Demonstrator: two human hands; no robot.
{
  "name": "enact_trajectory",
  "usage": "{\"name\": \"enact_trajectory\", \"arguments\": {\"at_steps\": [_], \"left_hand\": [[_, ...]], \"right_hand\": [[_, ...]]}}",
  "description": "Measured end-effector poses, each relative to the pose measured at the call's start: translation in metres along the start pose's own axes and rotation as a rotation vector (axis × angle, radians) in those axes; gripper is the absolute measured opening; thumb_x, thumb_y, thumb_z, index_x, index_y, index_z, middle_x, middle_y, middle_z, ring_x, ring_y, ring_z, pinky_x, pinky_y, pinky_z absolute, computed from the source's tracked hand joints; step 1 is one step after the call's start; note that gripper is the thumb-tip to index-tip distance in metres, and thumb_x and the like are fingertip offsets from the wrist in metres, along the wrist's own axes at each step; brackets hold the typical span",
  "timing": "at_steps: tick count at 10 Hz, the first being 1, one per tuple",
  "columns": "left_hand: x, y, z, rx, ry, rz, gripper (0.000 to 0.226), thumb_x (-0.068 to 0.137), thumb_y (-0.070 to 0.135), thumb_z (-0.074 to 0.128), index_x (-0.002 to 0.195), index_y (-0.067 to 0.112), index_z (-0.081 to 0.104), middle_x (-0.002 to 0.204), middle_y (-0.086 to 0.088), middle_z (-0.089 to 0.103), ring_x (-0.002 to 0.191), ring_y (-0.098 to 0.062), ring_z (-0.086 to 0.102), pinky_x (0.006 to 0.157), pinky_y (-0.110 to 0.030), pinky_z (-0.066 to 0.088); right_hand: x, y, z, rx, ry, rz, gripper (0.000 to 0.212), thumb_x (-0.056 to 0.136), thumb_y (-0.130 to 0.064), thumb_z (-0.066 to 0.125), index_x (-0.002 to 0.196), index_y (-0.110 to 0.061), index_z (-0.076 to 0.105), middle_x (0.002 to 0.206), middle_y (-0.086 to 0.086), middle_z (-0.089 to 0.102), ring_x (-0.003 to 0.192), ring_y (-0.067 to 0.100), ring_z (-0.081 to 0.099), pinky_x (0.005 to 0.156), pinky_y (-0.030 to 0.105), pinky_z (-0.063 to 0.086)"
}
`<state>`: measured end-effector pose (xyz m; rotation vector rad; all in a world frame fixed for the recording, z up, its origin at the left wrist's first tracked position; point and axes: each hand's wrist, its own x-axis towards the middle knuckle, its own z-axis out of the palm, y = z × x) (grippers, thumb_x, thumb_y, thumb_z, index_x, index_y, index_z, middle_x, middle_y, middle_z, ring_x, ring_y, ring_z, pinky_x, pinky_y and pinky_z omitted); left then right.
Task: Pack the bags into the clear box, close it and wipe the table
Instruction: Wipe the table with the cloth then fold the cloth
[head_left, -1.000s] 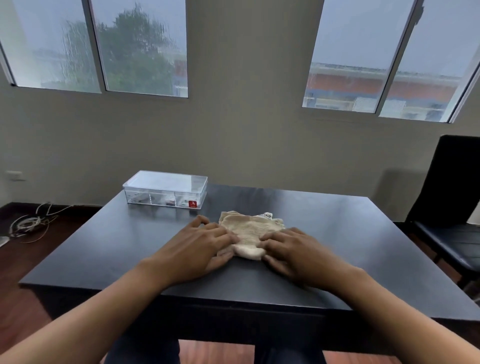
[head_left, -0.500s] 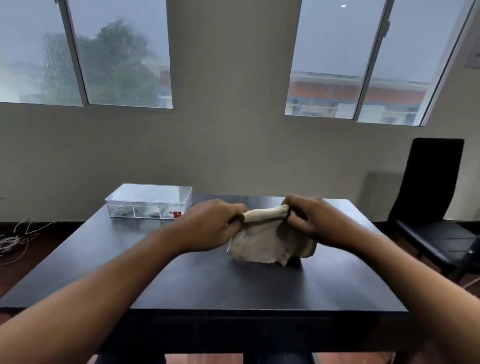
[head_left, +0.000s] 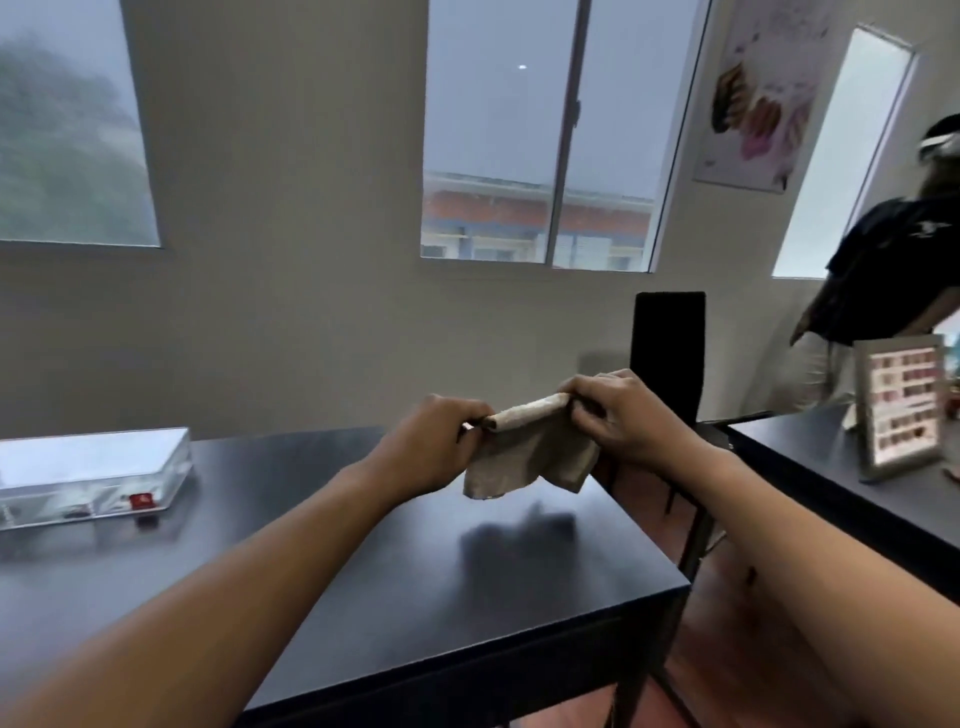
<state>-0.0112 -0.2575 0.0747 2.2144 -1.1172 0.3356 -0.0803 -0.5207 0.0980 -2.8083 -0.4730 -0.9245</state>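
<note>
A beige cloth (head_left: 530, 452) hangs in the air above the black table (head_left: 395, 561), its top edge rolled. My left hand (head_left: 431, 447) pinches the rolled edge at its left end and my right hand (head_left: 623, 415) pinches the right end. The cloth's lower part dangles free, casting a shadow on the tabletop. The clear box (head_left: 88, 478) sits at the table's far left with its lid down and a red label on its front; small items show dimly inside.
A black chair (head_left: 670, 358) stands behind the table's right corner. A second dark table (head_left: 831, 467) at the right carries a framed display (head_left: 904, 410). Another person (head_left: 893, 280) stands at the far right. Wooden floor shows between the tables.
The cloth went from lying flat under both hands to being lifted off the table by its rolled top edge. My view has swung to the right, so the box now sits far left.
</note>
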Motion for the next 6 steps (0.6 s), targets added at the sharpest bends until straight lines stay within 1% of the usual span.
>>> {"name": "enact_trajectory", "arguments": {"at_steps": [1, 2, 3, 4, 5, 6], "left_hand": [[-0.001, 0.003, 0.031, 0.058, -0.179, 0.082, 0.021, 0.089, 0.019, 0.053, 0.095, 0.030, 0.070, 0.084, 0.008, 0.074, 0.080, -0.015, 0.068, 0.077, -0.036, 0.055], [-0.017, 0.003, 0.054, 0.128, -0.434, 0.147, 0.025, 0.087, 0.044, 0.064, 0.109, 0.034, 0.073, 0.114, 0.015, 0.073, 0.105, -0.007, 0.065, 0.093, -0.033, 0.052], [-0.029, 0.003, 0.064, 0.131, -0.537, 0.167, 0.056, 0.079, 0.074, 0.065, 0.120, 0.036, 0.072, 0.135, 0.017, 0.064, 0.126, 0.000, 0.055, 0.107, -0.026, 0.043], [-0.035, 0.003, 0.062, 0.114, -0.507, 0.173, 0.059, 0.082, 0.078, 0.058, 0.124, 0.038, 0.070, 0.139, 0.019, 0.061, 0.131, 0.001, 0.051, 0.111, -0.026, 0.040], [-0.046, 0.001, 0.053, 0.124, -0.487, 0.195, 0.063, 0.084, 0.081, 0.051, 0.132, 0.042, 0.062, 0.147, 0.024, 0.052, 0.135, 0.002, 0.046, 0.113, -0.027, 0.037], [-0.062, -0.008, 0.034, 0.091, -0.388, 0.175, 0.060, 0.088, 0.078, 0.048, 0.139, 0.045, 0.055, 0.151, 0.025, 0.045, 0.137, 0.006, 0.042, 0.115, -0.022, 0.033]], "right_hand": [[-0.038, 0.013, 0.004, 0.027, -0.120, 0.016, 0.015, 0.088, -0.015, 0.062, 0.096, -0.018, 0.073, 0.070, -0.007, 0.069, 0.062, 0.009, 0.061, 0.070, 0.031, 0.049], [-0.083, 0.019, 0.015, 0.139, -0.285, 0.095, 0.023, 0.100, -0.031, 0.055, 0.111, -0.024, 0.074, 0.091, -0.011, 0.075, 0.080, 0.001, 0.065, 0.080, 0.027, 0.050], [-0.105, 0.015, 0.035, 0.283, -0.372, 0.210, 0.045, 0.107, -0.047, 0.040, 0.129, -0.022, 0.070, 0.129, -0.010, 0.070, 0.119, 0.000, 0.062, 0.104, 0.023, 0.044], [-0.105, 0.003, 0.056, 0.105, -0.441, 0.206, 0.054, 0.102, -0.053, 0.039, 0.138, -0.023, 0.064, 0.147, -0.005, 0.058, 0.136, 0.011, 0.052, 0.113, 0.040, 0.039], [-0.098, -0.006, 0.065, -0.031, -0.312, 0.192, 0.054, 0.097, -0.054, 0.036, 0.138, -0.031, 0.062, 0.147, -0.008, 0.055, 0.132, 0.016, 0.054, 0.111, 0.047, 0.037], [-0.071, -0.030, 0.064, 0.040, -0.105, 0.174, 0.038, 0.102, -0.042, 0.048, 0.134, -0.029, 0.063, 0.143, -0.008, 0.057, 0.130, 0.015, 0.055, 0.111, 0.040, 0.036]]}}
